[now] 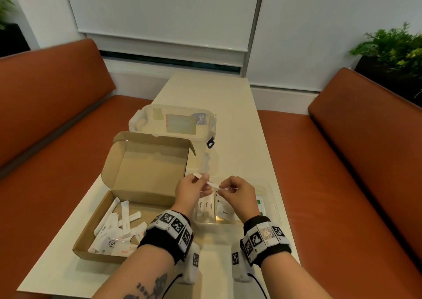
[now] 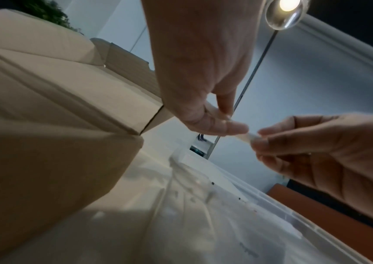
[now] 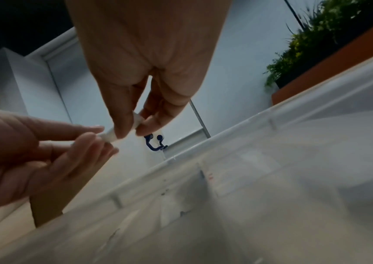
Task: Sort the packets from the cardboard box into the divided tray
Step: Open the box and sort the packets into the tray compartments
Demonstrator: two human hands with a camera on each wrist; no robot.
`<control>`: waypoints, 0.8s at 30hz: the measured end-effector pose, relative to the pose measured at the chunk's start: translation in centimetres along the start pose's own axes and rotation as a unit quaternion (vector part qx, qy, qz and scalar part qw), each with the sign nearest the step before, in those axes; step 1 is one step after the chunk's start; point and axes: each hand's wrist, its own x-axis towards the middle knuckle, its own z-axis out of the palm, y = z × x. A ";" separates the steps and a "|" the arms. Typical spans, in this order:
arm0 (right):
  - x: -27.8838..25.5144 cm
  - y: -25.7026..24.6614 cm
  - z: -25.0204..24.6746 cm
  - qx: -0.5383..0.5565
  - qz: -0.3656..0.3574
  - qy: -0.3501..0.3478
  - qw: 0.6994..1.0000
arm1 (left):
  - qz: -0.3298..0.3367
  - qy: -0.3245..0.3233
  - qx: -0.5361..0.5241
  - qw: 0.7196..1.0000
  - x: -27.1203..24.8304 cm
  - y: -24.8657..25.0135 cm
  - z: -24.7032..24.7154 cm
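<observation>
An open cardboard box (image 1: 91, 237) at the table's left holds several white packets (image 1: 115, 232). Right of it sits the clear divided tray (image 1: 272, 205), with sugar sticks (image 1: 206, 207) and a pepper sachet (image 1: 225, 210) in its left compartments. Above the tray both hands meet on one slim white stick packet (image 1: 213, 184) (image 2: 250, 136) (image 3: 108, 136). My left hand (image 1: 203, 180) pinches its left end between thumb and fingers. My right hand (image 1: 222, 190) pinches its right end. A second pinkish packet end (image 1: 196, 175) sticks out past my left fingers.
A clear lidded plastic container (image 1: 173, 122) stands behind the box's raised lid (image 1: 146, 161). Orange bench seats (image 1: 57, 138) flank the narrow cream table (image 1: 228, 106). Green plants (image 1: 392, 45) sit behind the right bench. Bare tabletop extends beyond the container.
</observation>
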 end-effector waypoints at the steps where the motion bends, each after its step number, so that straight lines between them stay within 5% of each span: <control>1: 0.0 0.1 0.0 0.010 0.005 -0.007 1.000 | 0.006 -0.002 0.003 1.000 0.1 0.0 -0.1; 5: 0.3 -0.4 -0.4 0.112 0.035 -0.025 0.993 | 0.008 -0.010 -0.030 0.999 0.1 0.4 0.1; 11: 1.5 -1.9 -1.0 0.139 -0.006 0.055 0.989 | -0.039 -0.014 -0.087 0.995 -0.1 0.7 0.6; 24: 1.2 -2.6 -0.6 -0.058 0.042 -0.075 0.995 | 0.020 -0.026 0.056 0.998 0.1 0.1 0.7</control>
